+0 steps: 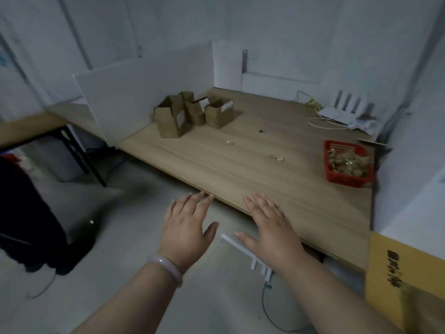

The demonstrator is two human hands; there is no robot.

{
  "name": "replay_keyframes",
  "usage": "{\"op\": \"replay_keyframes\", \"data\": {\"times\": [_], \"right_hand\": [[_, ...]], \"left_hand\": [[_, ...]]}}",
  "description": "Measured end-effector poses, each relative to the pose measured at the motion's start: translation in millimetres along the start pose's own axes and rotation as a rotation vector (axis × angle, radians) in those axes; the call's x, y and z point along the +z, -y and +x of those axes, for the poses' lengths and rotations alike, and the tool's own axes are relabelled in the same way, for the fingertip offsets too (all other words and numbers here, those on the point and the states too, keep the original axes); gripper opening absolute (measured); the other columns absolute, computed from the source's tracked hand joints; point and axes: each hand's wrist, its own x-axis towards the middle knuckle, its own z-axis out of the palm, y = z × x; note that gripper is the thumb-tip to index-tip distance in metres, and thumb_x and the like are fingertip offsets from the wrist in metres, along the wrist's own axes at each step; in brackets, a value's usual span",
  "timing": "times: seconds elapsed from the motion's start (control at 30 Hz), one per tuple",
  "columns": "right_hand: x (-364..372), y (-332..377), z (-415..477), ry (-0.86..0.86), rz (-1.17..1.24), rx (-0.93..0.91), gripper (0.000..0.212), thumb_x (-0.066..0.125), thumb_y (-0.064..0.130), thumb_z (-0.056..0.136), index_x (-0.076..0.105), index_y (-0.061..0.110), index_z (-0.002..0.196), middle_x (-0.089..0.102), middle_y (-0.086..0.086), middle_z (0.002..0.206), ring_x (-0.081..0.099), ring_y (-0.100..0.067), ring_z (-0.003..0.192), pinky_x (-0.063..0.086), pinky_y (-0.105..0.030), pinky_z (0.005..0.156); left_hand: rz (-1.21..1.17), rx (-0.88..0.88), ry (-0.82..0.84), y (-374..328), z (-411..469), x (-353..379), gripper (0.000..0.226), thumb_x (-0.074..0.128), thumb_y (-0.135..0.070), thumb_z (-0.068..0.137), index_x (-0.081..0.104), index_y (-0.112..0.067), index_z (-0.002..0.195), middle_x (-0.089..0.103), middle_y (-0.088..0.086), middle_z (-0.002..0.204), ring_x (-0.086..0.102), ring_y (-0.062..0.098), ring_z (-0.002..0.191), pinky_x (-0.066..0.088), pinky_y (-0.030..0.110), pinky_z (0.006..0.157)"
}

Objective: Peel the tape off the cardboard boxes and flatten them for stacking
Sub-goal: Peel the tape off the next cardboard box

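Note:
Three small brown cardboard boxes stand together at the far left of the wooden table (pixel 240 169): a larger one (pixel 169 121) in front, a narrow one (pixel 195 109) behind it, and a third (pixel 219 113) to the right, each with a white label and open flaps. My left hand (pixel 186 224) is stretched out flat, its fingertips at the table's near edge. My right hand (pixel 271 226) is also flat with spread fingers, over the table's near edge. Both hands hold nothing and are far from the boxes.
A red basket (pixel 346 175) with crumpled yellowish tape scraps sits at the table's right. Two scraps (pixel 228 142) (pixel 278 158) lie loose mid-table. A white router (pixel 346 109) with cables is at the back right. A white panel (pixel 144 92) stands at the left; a yellow carton (pixel 404 280) is at the near right.

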Motion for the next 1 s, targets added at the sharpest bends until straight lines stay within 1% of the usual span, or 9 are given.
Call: {"op": "replay_keyframes", "data": {"times": [0.17, 0.3, 0.4, 0.53, 0.63, 0.73, 0.83, 0.93, 1.0], "right_hand": [[19.6, 28.1, 62.2, -0.019, 0.0, -0.002, 0.082, 0.042, 0.067, 0.085, 0.006, 0.037, 0.152, 0.003, 0.013, 0.161, -0.007, -0.004, 0.145, -0.008, -0.026, 0.114], [40.9, 31.3, 116.3, -0.024, 0.03, 0.018, 0.083, 0.044, 0.069, 0.083, 0.007, 0.038, 0.151, 0.004, 0.014, 0.16, -0.006, -0.003, 0.145, -0.006, -0.024, 0.113], [60.6, 25.5, 158.2, 0.002, 0.052, 0.032, 0.084, 0.043, 0.07, 0.082, 0.007, 0.039, 0.151, 0.005, 0.013, 0.16, -0.005, -0.003, 0.145, -0.006, -0.024, 0.114], [75.9, 11.8, 232.3, -0.011, 0.048, 0.022, 0.084, 0.045, 0.07, 0.081, 0.011, 0.037, 0.151, 0.01, 0.012, 0.16, 0.001, -0.005, 0.146, 0.001, -0.026, 0.118], [74.5, -2.0, 292.3, 0.01, 0.074, 0.006, 0.083, 0.044, 0.069, 0.082, 0.009, 0.039, 0.151, 0.008, 0.014, 0.16, -0.001, -0.005, 0.146, 0.001, -0.025, 0.115], [66.7, -15.2, 350.5, 0.02, 0.072, -0.026, 0.082, 0.044, 0.068, 0.083, 0.01, 0.037, 0.151, 0.008, 0.011, 0.16, 0.0, -0.007, 0.147, 0.009, -0.03, 0.118], [65.3, -22.6, 401.7, 0.021, 0.072, -0.028, 0.08, 0.047, 0.064, 0.086, 0.01, 0.036, 0.152, 0.007, 0.01, 0.161, 0.0, -0.009, 0.147, 0.007, -0.028, 0.116], [75.9, -23.5, 441.0, 0.068, 0.087, -0.045, 0.08, 0.045, 0.066, 0.086, 0.007, 0.039, 0.151, 0.005, 0.012, 0.161, -0.001, -0.009, 0.147, 0.004, -0.027, 0.114], [87.0, -23.5, 463.6, 0.075, 0.087, -0.055, 0.081, 0.045, 0.067, 0.085, 0.008, 0.038, 0.151, 0.006, 0.011, 0.161, 0.0, -0.008, 0.147, 0.003, -0.026, 0.114]], "left_hand": [[-0.013, -0.054, -0.018, 58.0, 31.0, -0.5, 0.063, 0.069, -0.045, 0.076, 0.053, -0.025, 0.133, 0.056, 0.0, 0.134, 0.048, 0.025, 0.126, 0.034, 0.047, 0.106], [-0.021, -0.089, -0.015, 92.6, 65.0, 10.7, 0.063, 0.068, -0.045, 0.077, 0.052, -0.024, 0.134, 0.055, 0.001, 0.134, 0.048, 0.025, 0.127, 0.035, 0.046, 0.106], [-0.019, -0.1, -0.002, 114.2, 96.1, 26.8, 0.064, 0.066, -0.048, 0.078, 0.05, -0.026, 0.136, 0.053, -0.001, 0.137, 0.046, 0.023, 0.128, 0.035, 0.045, 0.107], [0.003, -0.126, -0.005, 142.3, 157.3, 49.7, 0.063, 0.064, -0.049, 0.08, 0.049, -0.026, 0.137, 0.051, -0.002, 0.138, 0.046, 0.022, 0.128, 0.033, 0.043, 0.108], [0.009, -0.144, -0.003, 160.2, 208.7, 63.7, 0.063, 0.066, -0.048, 0.078, 0.051, -0.027, 0.136, 0.054, -0.002, 0.136, 0.05, 0.023, 0.125, 0.035, 0.042, 0.105], [0.035, -0.154, -0.008, 177.7, 259.1, 74.5, 0.063, 0.063, -0.05, 0.08, 0.049, -0.027, 0.137, 0.055, -0.002, 0.134, 0.051, 0.022, 0.123, 0.039, 0.04, 0.101], [0.021, -0.182, -0.015, 197.0, 300.5, 85.4, 0.063, 0.059, -0.052, 0.083, 0.046, -0.027, 0.139, 0.052, -0.001, 0.137, 0.049, 0.022, 0.124, 0.038, 0.037, 0.101], [0.008, -0.183, -0.007, 221.0, 330.0, 97.3, 0.064, 0.057, -0.053, 0.085, 0.042, -0.027, 0.141, 0.05, -0.001, 0.138, 0.047, 0.021, 0.125, 0.037, 0.035, 0.102], [-0.009, -0.204, -0.007, 239.3, 348.7, 105.5, 0.066, 0.056, -0.053, 0.085, 0.04, -0.025, 0.143, 0.049, -0.001, 0.139, 0.046, 0.021, 0.126, 0.037, 0.036, 0.104]]}}
